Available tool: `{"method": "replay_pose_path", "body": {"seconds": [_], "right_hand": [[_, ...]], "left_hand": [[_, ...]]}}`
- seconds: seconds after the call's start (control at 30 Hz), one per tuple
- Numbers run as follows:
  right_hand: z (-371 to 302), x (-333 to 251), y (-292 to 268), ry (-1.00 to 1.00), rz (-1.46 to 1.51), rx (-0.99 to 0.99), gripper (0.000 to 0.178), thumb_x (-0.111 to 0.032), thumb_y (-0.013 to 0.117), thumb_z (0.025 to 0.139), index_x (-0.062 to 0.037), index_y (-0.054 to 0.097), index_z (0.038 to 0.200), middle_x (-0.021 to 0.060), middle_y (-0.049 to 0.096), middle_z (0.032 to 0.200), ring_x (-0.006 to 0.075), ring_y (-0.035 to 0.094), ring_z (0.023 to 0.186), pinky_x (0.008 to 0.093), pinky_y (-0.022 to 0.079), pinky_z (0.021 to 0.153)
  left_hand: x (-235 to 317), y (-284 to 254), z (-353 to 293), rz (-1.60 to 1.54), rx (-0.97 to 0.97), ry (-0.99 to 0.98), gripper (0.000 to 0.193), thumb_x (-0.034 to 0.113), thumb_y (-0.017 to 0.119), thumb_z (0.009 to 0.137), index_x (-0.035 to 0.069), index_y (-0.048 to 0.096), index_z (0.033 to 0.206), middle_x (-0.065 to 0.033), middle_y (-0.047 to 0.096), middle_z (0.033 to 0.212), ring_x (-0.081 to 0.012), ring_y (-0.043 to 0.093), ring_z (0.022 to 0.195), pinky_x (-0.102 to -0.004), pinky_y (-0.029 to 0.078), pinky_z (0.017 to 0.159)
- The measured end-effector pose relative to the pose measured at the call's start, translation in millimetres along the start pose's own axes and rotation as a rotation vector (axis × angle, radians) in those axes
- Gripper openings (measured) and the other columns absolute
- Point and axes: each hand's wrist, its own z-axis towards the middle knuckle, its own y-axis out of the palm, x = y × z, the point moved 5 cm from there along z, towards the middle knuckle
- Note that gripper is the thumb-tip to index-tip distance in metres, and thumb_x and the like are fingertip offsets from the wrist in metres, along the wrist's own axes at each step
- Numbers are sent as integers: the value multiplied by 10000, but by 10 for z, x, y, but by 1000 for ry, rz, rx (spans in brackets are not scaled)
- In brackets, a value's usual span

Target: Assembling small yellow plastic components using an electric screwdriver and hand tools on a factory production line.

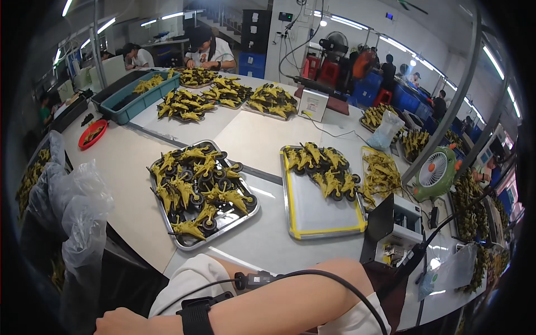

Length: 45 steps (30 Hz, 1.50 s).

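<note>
My right arm crosses the bottom of the view from right to left, with a black strap at the wrist. At the lower left edge is my right hand, its fingers mostly cut off or hidden. Behind the forearm lie a small black device and cables; my left hand does not show. On the table ahead, a metal tray bears several yellow pieces with black wheels, like small toy vehicles. To its right a tray edged with yellow tape holds similar pieces on its far part. Neither hand visibly touches them.
Clear plastic bags hang at left, near a red bowl and a teal bin. More piles lie farther back. At right stand a black box-shaped device and a green fan. Another person sits across the table.
</note>
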Motion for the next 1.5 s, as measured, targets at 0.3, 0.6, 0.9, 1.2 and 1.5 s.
{"method": "replay_pose_path", "body": {"seconds": [0.3,0.6,0.9,1.2,1.5], "right_hand": [[-49,145,368,73,25,-24,399,-375,695,726,16,713,800,206,674,882,370,632,892,461,491,727],[-521,-153,-560,-223,226,571,186,-140,697,724,-31,548,697,146,546,736,345,580,765,415,446,628],[-546,-557,-183,-210,-757,430,254,-304,601,778,-72,699,746,71,627,781,227,587,845,470,374,882],[-380,-655,251,-298,-695,115,173,-279,610,763,-149,701,696,1,631,649,198,572,666,384,305,696],[-216,-806,210,-178,-751,-5,251,-295,588,817,-79,692,888,87,670,899,280,627,832,490,420,806]], "left_hand": [[-24,21,37,5,-2,-10,628,350,488,874,225,336,1471,-91,432,1426,-247,370,1375,-483,254,1139],[-47,2,-19,6,14,-42,606,340,484,876,234,355,1459,-88,438,1420,-244,374,1372,-476,256,1141],[4,65,-9,-24,10,-20,584,329,480,879,243,373,1447,-85,445,1415,-240,379,1368,-470,257,1143],[-44,111,91,-36,14,-19,564,319,475,881,251,392,1434,-82,452,1409,-237,384,1365,-463,259,1144],[232,113,-207,-45,90,-4,545,308,471,883,260,411,1422,-79,458,1403,-233,389,1361,-457,261,1146]]}}
